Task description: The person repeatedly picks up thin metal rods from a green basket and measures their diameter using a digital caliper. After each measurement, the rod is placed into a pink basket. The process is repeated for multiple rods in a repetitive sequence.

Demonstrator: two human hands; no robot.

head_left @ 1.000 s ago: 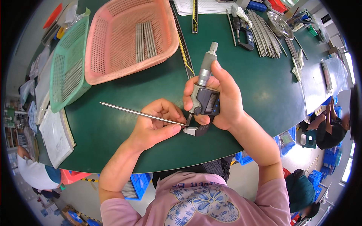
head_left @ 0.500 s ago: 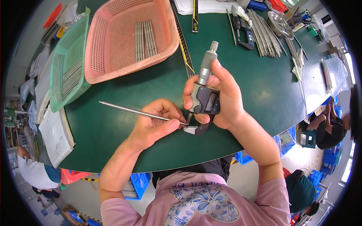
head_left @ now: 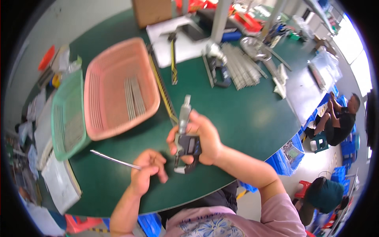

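My left hand [head_left: 148, 170] pinches one end of a thin metal rod [head_left: 114, 160], whose other end points up and left over the green table. In my right hand [head_left: 206, 139] is a digital micrometer [head_left: 188, 144], thimble upward and the curved frame below. The rod and the micrometer stand apart, with a gap between my two hands. Left of them, a pink perforated basket [head_left: 91, 94] holds several similar rods [head_left: 135, 98]. A green basket [head_left: 81, 136] beside it also has several rods in it.
Near the far right lie a second micrometer [head_left: 219, 71], a pile of rods [head_left: 241, 67] and a round metal dish [head_left: 254, 48]. A yellow-and-black vernier caliper [head_left: 173, 61] rests on white paper [head_left: 158, 47]. At left is a notebook [head_left: 59, 185]. Another person [head_left: 341, 122] sits beyond the right edge.
The rod has come away from the micrometer's jaws, and my hands have moved apart. My head view has shifted, showing more of the table's far side, with some blur.
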